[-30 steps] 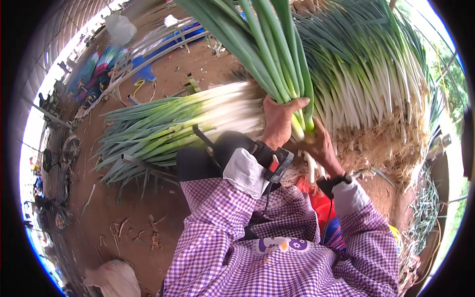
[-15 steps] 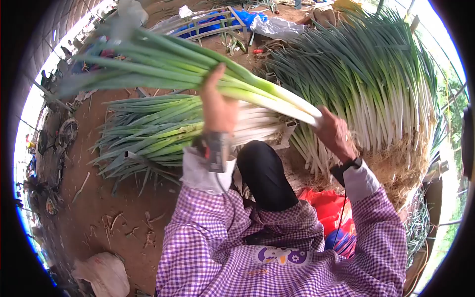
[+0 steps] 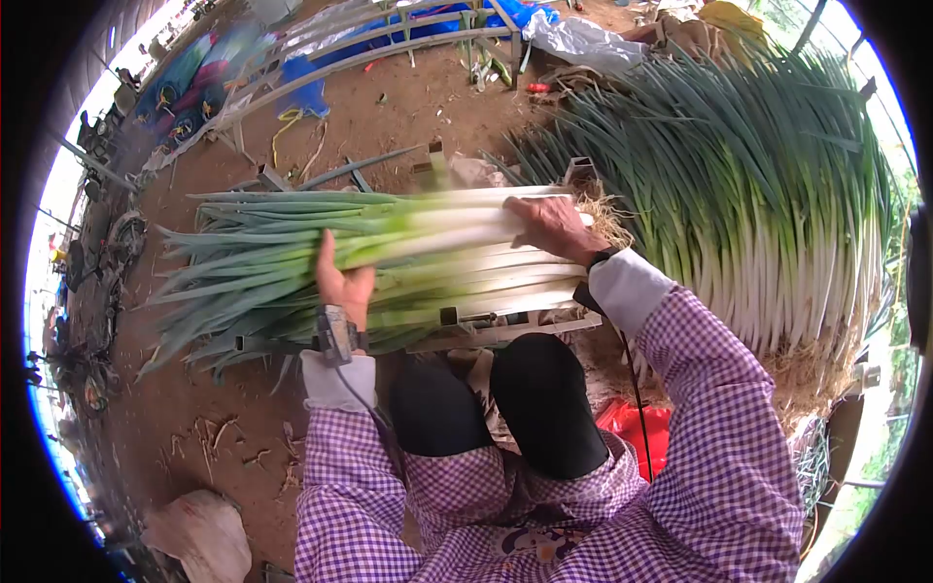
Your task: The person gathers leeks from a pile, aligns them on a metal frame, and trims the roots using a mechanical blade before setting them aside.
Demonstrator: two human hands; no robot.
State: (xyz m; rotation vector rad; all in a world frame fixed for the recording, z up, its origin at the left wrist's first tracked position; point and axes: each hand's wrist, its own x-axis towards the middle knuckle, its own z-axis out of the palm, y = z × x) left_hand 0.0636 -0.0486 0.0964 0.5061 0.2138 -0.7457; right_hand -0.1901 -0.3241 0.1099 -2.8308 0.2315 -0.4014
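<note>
A bundle of long green onions (image 3: 457,222) lies across a low frame (image 3: 476,335) in front of my knees, green leaves to the left and white stems to the right. My left hand (image 3: 345,287) rests on the leafy part, with thumb and fingers apart. Over the white stems near the root end, my right hand (image 3: 554,225) is closed, fingers curled round some stalks; its fingertips are partly hidden. Bushy roots (image 3: 604,219) show just beyond it. Some stalks between the hands look blurred.
A big stack of green onions (image 3: 719,194) stands to the right, roots down. Slatted bamboo framing (image 3: 389,34) and blue sheeting (image 3: 306,87) lie at the back. A red bag (image 3: 637,432) sits by my right knee, a pale sack (image 3: 199,534) at lower left.
The bunch held up in both hands has come down onto the bundle on the frame. My left hand has opened and moved down-left; my right hand has moved left.
</note>
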